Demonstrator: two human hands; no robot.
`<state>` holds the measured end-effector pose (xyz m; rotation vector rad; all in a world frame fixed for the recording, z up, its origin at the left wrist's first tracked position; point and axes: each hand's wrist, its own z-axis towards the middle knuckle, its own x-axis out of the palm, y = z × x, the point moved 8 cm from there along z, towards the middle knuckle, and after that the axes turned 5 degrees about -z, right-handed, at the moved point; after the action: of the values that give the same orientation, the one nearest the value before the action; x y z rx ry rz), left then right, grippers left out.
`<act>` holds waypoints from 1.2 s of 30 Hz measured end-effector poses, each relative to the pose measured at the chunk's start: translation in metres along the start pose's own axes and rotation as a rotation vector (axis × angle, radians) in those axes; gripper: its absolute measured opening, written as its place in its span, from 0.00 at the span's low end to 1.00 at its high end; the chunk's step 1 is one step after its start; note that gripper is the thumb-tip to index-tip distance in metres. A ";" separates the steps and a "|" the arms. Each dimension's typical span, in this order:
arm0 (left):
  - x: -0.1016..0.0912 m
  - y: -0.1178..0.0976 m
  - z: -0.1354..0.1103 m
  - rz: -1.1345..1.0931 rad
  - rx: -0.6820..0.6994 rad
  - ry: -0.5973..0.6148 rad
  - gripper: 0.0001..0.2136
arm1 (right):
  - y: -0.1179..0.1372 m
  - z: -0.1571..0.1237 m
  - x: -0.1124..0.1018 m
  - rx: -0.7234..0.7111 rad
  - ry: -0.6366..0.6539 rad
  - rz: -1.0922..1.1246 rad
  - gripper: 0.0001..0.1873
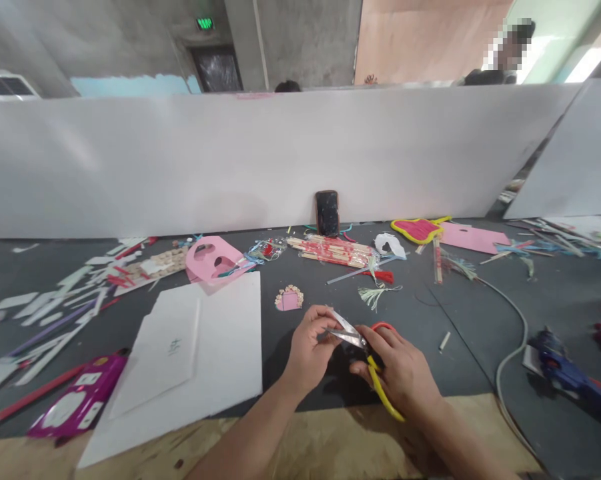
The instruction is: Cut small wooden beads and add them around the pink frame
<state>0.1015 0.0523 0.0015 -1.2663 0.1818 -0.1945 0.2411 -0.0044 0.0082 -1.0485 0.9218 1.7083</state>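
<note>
My right hand (397,363) is closed around a pair of scissors (376,387) with one red and one yellow handle. The blades are parted and point left toward my left hand (309,350). That hand is closed in a pinch close to the blade tips. Whatever sits between its fingertips is too small or too hidden to make out. Just beyond my left hand lies a small pink piece (290,301) with beige bits along its curved edge. A pale green tassel (375,295) rests on the dark table past the scissors.
White foam sheets (230,347) lie on the left, near a magenta case (80,400). A phone (327,213) leans against the white partition (220,160). Wrapped sticks (333,251) lie before it. At right are a grey cable (513,347) and a blue glue gun (570,373).
</note>
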 end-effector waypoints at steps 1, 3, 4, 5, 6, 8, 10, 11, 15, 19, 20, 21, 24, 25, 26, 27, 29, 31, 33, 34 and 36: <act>0.001 0.001 0.000 -0.005 -0.003 0.001 0.06 | 0.000 0.000 0.000 0.000 -0.002 -0.001 0.26; 0.002 0.001 0.000 -0.018 -0.001 0.000 0.05 | 0.000 -0.002 -0.001 -0.002 -0.005 -0.005 0.25; 0.002 0.001 -0.001 -0.024 0.002 -0.001 0.05 | 0.000 -0.002 -0.001 -0.003 -0.003 -0.011 0.25; 0.002 0.001 -0.001 -0.027 0.007 -0.002 0.05 | 0.000 -0.003 -0.002 0.000 -0.002 -0.019 0.24; 0.002 0.001 -0.001 -0.029 0.013 -0.002 0.04 | 0.000 -0.003 -0.002 0.005 -0.002 -0.031 0.23; 0.003 0.000 -0.002 -0.025 0.034 -0.001 0.03 | -0.001 -0.003 -0.002 0.019 -0.004 -0.047 0.23; 0.002 -0.002 -0.003 -0.014 0.060 -0.007 0.02 | -0.001 -0.003 -0.002 0.030 -0.005 -0.040 0.22; 0.001 -0.002 -0.003 -0.006 0.069 -0.015 0.02 | -0.001 -0.003 -0.002 0.033 -0.003 -0.029 0.22; -0.001 -0.005 -0.002 0.017 0.083 -0.033 0.04 | 0.002 0.000 -0.002 0.029 0.011 -0.005 0.23; -0.002 -0.007 -0.002 -0.003 0.095 -0.035 0.05 | 0.004 0.002 -0.003 0.029 0.037 -0.009 0.26; -0.003 -0.007 -0.002 -0.011 0.094 -0.036 0.05 | 0.004 0.002 -0.003 0.031 0.041 -0.006 0.26; -0.003 -0.006 -0.002 -0.018 0.092 -0.038 0.06 | 0.004 0.002 -0.004 0.034 0.044 -0.003 0.26; -0.003 -0.005 -0.002 -0.028 0.074 -0.039 0.06 | 0.004 0.001 -0.004 0.038 0.045 0.000 0.26; -0.003 -0.005 -0.002 -0.027 0.069 -0.038 0.06 | 0.004 0.001 -0.003 0.038 0.045 -0.001 0.26; -0.003 -0.006 -0.002 -0.022 0.065 -0.034 0.06 | 0.005 0.000 -0.003 0.037 0.042 0.000 0.26; -0.002 -0.006 -0.002 -0.015 0.063 -0.028 0.06 | 0.005 0.000 -0.003 0.037 0.039 0.000 0.26; -0.002 -0.006 -0.003 -0.001 0.061 -0.020 0.06 | 0.005 0.001 -0.003 0.034 0.029 0.001 0.26; -0.001 -0.006 -0.003 0.003 0.061 -0.013 0.06 | 0.005 0.001 -0.003 0.027 0.020 0.004 0.25; -0.001 -0.006 -0.003 -0.001 0.062 -0.010 0.05 | 0.005 0.002 -0.004 0.015 0.014 0.010 0.24; 0.000 -0.005 -0.004 -0.004 0.064 -0.009 0.05 | 0.005 0.002 -0.004 0.010 0.010 0.013 0.24; 0.001 -0.006 -0.004 -0.009 0.067 -0.008 0.05 | 0.005 0.003 -0.005 0.008 0.001 0.016 0.23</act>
<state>0.1009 0.0467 0.0059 -1.2010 0.1618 -0.2020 0.2374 -0.0052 0.0144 -1.0400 0.9391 1.7156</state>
